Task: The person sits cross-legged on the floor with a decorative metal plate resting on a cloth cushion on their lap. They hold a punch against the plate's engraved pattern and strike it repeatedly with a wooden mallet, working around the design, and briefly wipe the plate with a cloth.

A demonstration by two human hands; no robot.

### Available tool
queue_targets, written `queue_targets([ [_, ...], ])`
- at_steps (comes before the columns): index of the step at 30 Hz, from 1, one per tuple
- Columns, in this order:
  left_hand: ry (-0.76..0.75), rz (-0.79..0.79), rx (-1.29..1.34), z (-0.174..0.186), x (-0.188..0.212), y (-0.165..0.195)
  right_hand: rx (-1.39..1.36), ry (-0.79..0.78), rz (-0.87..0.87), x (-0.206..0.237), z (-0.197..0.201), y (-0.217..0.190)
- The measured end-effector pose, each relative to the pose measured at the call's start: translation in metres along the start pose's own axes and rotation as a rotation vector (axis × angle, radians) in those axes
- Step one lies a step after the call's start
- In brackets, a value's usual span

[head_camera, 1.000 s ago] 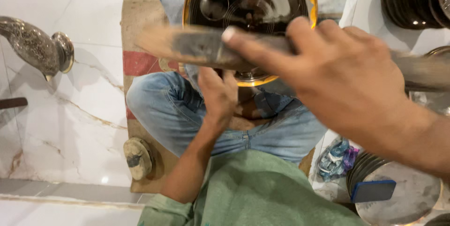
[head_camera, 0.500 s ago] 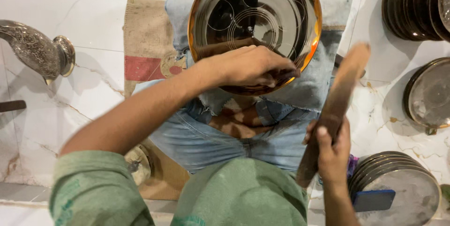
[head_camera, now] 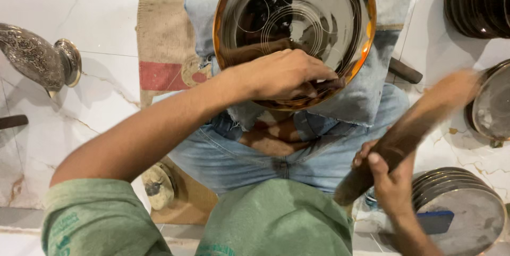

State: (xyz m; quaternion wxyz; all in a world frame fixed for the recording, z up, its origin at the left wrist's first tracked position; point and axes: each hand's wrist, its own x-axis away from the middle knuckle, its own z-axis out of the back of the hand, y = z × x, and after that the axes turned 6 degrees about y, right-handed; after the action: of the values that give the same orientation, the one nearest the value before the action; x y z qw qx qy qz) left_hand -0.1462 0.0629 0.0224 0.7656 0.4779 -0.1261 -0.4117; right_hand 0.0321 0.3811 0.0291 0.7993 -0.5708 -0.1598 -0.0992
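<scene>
Head view, looking straight down at a seated person's lap. Big round metal plate [head_camera: 313, 17] w/ shiny dark face and orange-gold rim, at 12 o'clock, propped on a folded piece of denim cloth [head_camera: 372, 91] over the knees. Faint circles scratched into its face.

Left hand [head_camera: 284, 75] comes in from 8 o'clock, arm across the frame, fingers curled shut and pressed to the plate's lower edge at approx 6 o'clock of the plate. It seems to pinch smth small and dark there; can't tell what.

Right hand [head_camera: 390, 181] at 4 o'clock, closed round the lower end of a wooden stick [head_camera: 414, 128]. Stick slants up toward 2 o'clock, top end blurred, apart from the plate.

Other stuff: stack of grey metal discs [head_camera: 467, 213] at 5 o'clock, just beside the right hand. Dark stacked plates [head_camera: 478, 1] at 1 o'clock. Ornate silver vessel [head_camera: 37, 59] lying on the white marble floor [head_camera: 79, 1] at 9 o'clock. Burlap mat [head_camera: 162, 49] under the legs at 11 o'clock.
</scene>
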Motion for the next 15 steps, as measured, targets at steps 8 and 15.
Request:
queue_targets([
  [8, 0.942, 0.537, 0.039, -0.042, 0.044, 0.045, 0.174, 0.048, -0.020, -0.038, 0.014, -0.062],
  [15, 1.161, 0.644, -0.113, -0.087, 0.043, 0.056, 0.839, -0.042, 0.732, -0.086, 0.000, -0.140],
])
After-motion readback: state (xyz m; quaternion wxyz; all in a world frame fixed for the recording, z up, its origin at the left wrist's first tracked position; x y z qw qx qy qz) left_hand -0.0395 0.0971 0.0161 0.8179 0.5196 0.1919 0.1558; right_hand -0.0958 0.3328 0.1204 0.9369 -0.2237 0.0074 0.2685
